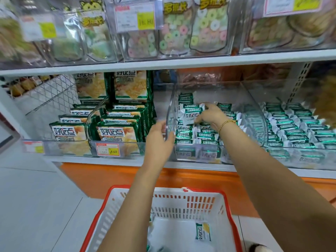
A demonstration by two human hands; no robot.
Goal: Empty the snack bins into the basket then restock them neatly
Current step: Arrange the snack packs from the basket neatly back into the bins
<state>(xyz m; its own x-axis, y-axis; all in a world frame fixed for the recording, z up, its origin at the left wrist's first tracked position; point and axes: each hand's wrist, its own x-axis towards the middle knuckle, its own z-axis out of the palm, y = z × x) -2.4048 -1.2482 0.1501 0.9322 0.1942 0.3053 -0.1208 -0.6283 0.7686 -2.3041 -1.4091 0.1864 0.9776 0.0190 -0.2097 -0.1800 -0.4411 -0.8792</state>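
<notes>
Head view: my right hand [209, 115] is inside the clear bin [170, 110], fingers curled over a white-and-green snack packet [191, 113] that I grip near the bin's left wall, above the rows of packets [187, 135] lying on its floor. The snack packet's long axis runs left to right across the bin, its right end tipped slightly up; the rows below lie the same way. My left hand [160, 133] is blurred just outside the bin's left wall, fingers relaxed and holding nothing; whether it touches the wall I cannot tell. Below the bin, the red-rimmed basket [200, 192] holds a lone packet [202, 231] whose long axis points toward the bin.
</notes>
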